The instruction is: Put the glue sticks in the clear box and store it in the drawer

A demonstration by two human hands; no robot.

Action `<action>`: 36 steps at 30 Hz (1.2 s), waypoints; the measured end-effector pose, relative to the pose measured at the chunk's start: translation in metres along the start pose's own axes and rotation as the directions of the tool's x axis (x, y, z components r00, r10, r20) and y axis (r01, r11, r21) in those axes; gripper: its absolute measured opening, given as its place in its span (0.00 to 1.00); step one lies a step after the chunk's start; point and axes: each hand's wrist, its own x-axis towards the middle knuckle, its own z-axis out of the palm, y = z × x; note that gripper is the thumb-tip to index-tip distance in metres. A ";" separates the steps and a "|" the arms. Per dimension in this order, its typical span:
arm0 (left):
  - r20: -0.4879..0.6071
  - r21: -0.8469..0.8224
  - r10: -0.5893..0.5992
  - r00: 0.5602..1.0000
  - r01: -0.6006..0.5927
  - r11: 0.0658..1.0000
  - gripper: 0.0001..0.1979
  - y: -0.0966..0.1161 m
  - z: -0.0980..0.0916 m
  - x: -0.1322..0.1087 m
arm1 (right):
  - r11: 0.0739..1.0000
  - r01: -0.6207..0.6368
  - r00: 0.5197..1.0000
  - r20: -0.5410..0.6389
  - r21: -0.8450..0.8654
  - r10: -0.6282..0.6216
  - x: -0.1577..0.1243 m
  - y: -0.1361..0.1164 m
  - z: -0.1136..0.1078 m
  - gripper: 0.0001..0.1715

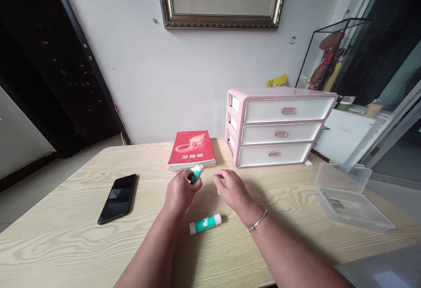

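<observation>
From my distant post I had the left hand (180, 188) closed around a green-and-white cylindrical tube (196, 173), its white end tilted up past the fingers, just in front of the red book. The right hand (232, 188) was near it, apart from the tube, thumb and fingers drawn narrow; a small pale object (219, 192) showed under the fingertips, and I could not tell whether they gripped it. A silver metal bracelet (258, 223) circled the right wrist.

Nearer to me, between the forearms, a second green-and-white cylindrical tube (205, 224) lay on its side on the pale wood-grain counter (59, 240). Beyond the hands lay the thick red paperback book (193, 147) with white lettering. Left of the left hand I saw a black rectangular smartphone (117, 199), flat on the counter.

Behind and to the right stood a pink-and-white plastic three-drawer cabinet (279, 134), all its drawers closed, with a yellow packet (278, 81) showing past its top. A clear plastic box (355, 211) rested at the right, its lid raised. On the wall above hung a picture in an ornate bronze-coloured frame (221, 23).
</observation>
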 end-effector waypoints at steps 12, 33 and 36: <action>0.292 -0.820 0.038 0.956 0.230 0.525 0.20 0.019 0.006 -0.025 | 0.804 -0.332 0.943 0.159 0.493 0.292 0.000 -0.016 0.007 0.27; 0.524 -0.409 0.205 0.827 0.033 0.912 0.24 0.030 -0.013 -0.042 | 0.959 -0.059 0.997 0.058 0.276 0.045 -0.007 -0.023 -0.005 0.16; 0.613 -0.518 0.185 0.768 0.214 0.828 0.26 0.028 -0.012 -0.042 | 0.944 -0.021 0.995 0.095 0.329 -0.011 -0.008 -0.025 -0.007 0.16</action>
